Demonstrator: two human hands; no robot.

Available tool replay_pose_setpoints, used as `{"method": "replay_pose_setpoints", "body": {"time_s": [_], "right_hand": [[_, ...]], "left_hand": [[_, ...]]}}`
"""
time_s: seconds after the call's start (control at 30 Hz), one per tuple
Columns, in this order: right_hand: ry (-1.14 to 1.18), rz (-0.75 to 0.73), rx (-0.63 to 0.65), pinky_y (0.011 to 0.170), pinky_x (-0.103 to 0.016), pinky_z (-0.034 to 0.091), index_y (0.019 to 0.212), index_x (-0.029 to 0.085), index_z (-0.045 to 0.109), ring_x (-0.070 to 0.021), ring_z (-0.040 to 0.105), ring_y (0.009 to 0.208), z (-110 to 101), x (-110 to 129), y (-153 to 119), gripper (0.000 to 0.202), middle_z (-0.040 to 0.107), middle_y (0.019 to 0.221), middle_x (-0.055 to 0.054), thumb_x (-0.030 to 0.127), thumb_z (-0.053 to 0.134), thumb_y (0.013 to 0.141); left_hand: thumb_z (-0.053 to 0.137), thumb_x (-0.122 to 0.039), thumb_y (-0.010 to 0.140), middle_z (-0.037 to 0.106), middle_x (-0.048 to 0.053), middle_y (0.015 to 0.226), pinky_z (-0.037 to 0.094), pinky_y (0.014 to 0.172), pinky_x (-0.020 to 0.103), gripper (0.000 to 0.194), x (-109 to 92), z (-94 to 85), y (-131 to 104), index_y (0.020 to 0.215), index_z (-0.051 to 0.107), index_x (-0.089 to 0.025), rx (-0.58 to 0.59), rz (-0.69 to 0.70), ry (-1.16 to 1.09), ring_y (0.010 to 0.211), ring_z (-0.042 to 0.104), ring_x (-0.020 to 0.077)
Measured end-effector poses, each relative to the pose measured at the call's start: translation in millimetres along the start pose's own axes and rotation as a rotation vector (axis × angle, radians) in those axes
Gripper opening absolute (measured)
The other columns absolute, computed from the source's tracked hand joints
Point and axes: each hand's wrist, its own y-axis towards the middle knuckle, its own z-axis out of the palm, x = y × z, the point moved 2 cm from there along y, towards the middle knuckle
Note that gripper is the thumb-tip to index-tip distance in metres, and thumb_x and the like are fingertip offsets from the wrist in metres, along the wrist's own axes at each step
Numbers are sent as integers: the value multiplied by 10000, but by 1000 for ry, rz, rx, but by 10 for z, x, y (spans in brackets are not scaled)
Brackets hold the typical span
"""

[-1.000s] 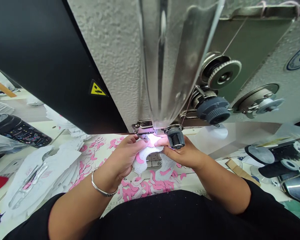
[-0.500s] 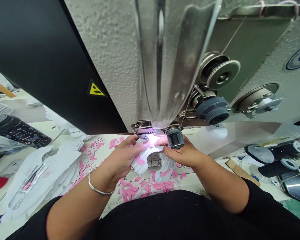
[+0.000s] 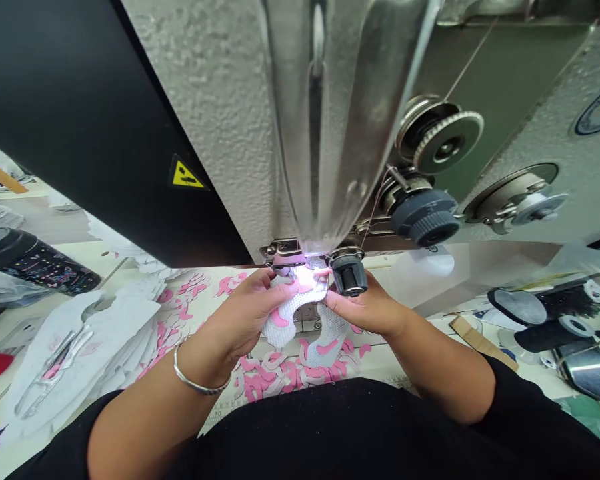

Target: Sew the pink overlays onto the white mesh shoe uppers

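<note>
A curved piece of white textured fabric (image 3: 280,337) with pink appliqué shapes lies under the lit needle area of the sewing machine (image 3: 230,100). My left hand (image 3: 253,303) grips its left side, thumb on top near the needle. On the other side my right hand (image 3: 363,307) holds the right edge, thumb on the fabric and fingers partly hidden behind the dark machine knob (image 3: 350,273). The needle itself is lost in the glare. Several loose pink and white curved cut-outs (image 3: 265,380) lie in front of the fabric.
Stacked white fabric pieces (image 3: 130,333) with metal snips (image 3: 63,363) on top lie at left, beside a dark patterned bottle (image 3: 40,260). At right are black thread spools (image 3: 550,333) and a cardboard strip (image 3: 483,343). The machine head hangs low over the hands.
Both hands keep hold of the fabric and have barely moved. My right fingers have drawn back slightly from the lit spot, and the fabric's right part has shifted a little.
</note>
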Motion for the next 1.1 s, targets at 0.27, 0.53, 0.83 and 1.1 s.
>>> {"method": "replay_pose_setpoints", "body": {"time_s": [0.27, 0.53, 0.83, 1.1], "right_hand": [[-37, -238, 5, 891, -391, 478, 1093, 307, 632, -182, 651, 940, -35, 82, 28, 228, 711, 985, 1, 191, 538, 921], [-83, -277, 21, 882, -391, 485, 1110, 283, 643, -189, 658, 991, -28, 59, 46, 219, 722, 1077, -24, 210, 519, 945], [-68, -251, 11, 909, -405, 495, 1090, 276, 633, -193, 663, 1016, -19, 50, 38, 181, 720, 1080, -36, 252, 516, 954], [-55, -202, 28, 911, -404, 486, 1068, 299, 651, -187, 662, 1015, -35, 99, 57, 192, 725, 1069, -16, 232, 521, 944]], "left_hand": [[762, -217, 694, 586, -53, 588, 420, 436, 162, 150, 25, -25, 26, 809, 670, -190, -15, 19, 9, 498, 575, 82], [750, -188, 656, 615, -43, 622, 431, 425, 179, 201, 17, -24, 24, 835, 657, -184, 5, -7, -43, 477, 561, 84], [737, -145, 638, 619, -44, 596, 447, 448, 181, 213, 8, -16, 38, 841, 685, -182, 42, -4, -31, 483, 576, 87], [735, -156, 643, 560, -66, 519, 381, 398, 170, 153, 4, -9, 45, 764, 646, -180, -2, -27, -35, 427, 518, 72]]}}
